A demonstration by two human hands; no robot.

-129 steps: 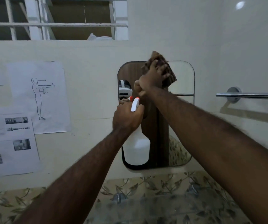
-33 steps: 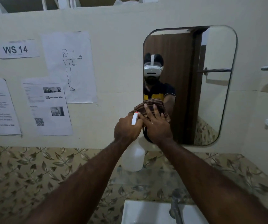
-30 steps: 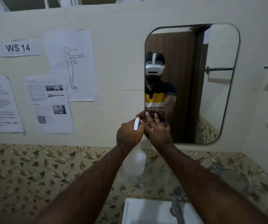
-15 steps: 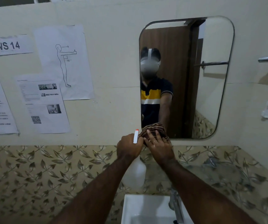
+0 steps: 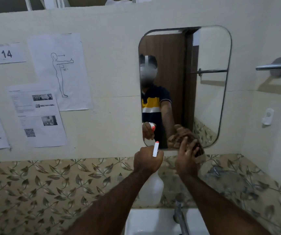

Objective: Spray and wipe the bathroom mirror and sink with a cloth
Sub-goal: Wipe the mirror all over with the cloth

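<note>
A rounded wall mirror point(image 5: 209, 92) hangs above a white sink point(image 5: 151, 223). My right hand point(image 5: 186, 158) presses a brown patterned cloth point(image 5: 198, 150) flat against the mirror's bottom edge, fingers spread over it. My left hand point(image 5: 147, 161) grips the neck of a white spray bottle point(image 5: 151, 190) with a white and red trigger, held upright in front of the tiled wall just below the mirror's lower left corner. The bottle's body hangs below my fist.
A chrome tap point(image 5: 179, 216) rises at the sink's back edge. Leaf-patterned tiles point(image 5: 43, 189) cover the lower wall. Printed sheets point(image 5: 38, 116) are stuck to the wall at left. A towel rail point(image 5: 277, 66) and a small wall hook point(image 5: 267, 118) sit at right.
My right hand and the cloth slid down the mirror from its top to its bottom edge, then shifted right. My left hand lowered the bottle alongside.
</note>
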